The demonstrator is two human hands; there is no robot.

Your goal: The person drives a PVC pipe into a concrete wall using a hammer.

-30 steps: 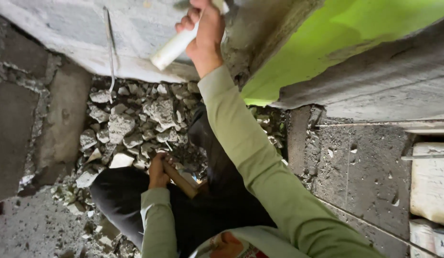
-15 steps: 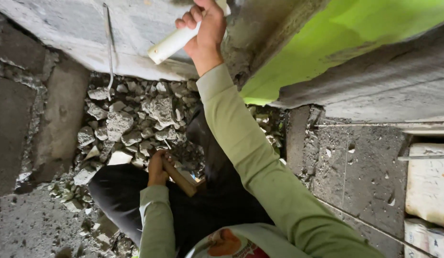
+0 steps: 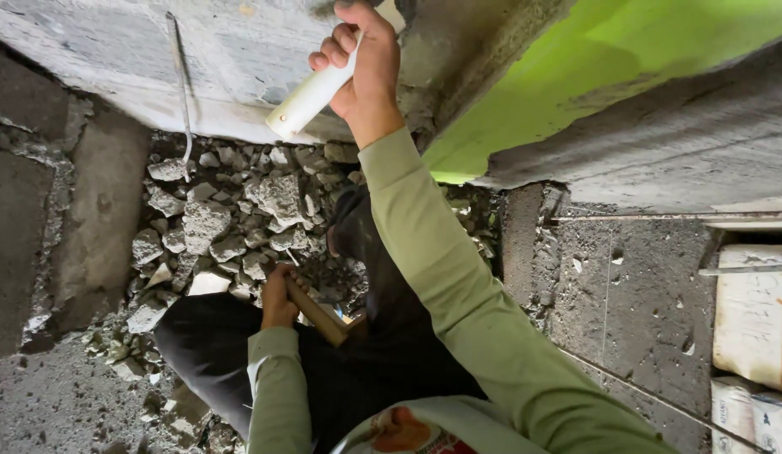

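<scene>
My right hand (image 3: pixel 367 60) is raised against the rough grey concrete wall (image 3: pixel 231 59) and is closed around a white cylindrical handle (image 3: pixel 309 97) that slants down to the left; its upper end is hidden by my fingers. My left hand (image 3: pixel 279 296) rests low by my knee, gripping a short wooden handle (image 3: pixel 317 314) whose far end is hidden against my dark trousers (image 3: pixel 214 353). Both sleeves are pale green.
A heap of broken concrete rubble (image 3: pixel 231 219) lies at the wall's foot, in front of my legs. A bent steel rod (image 3: pixel 181 84) hangs down the wall. A bright green wall (image 3: pixel 593 59) stands to the right, with tan sacks (image 3: pixel 757 319) at the far right on the concrete floor.
My right hand with the white handle has drifted slightly upward and right along the wall. My left hand stays still on the wooden handle.
</scene>
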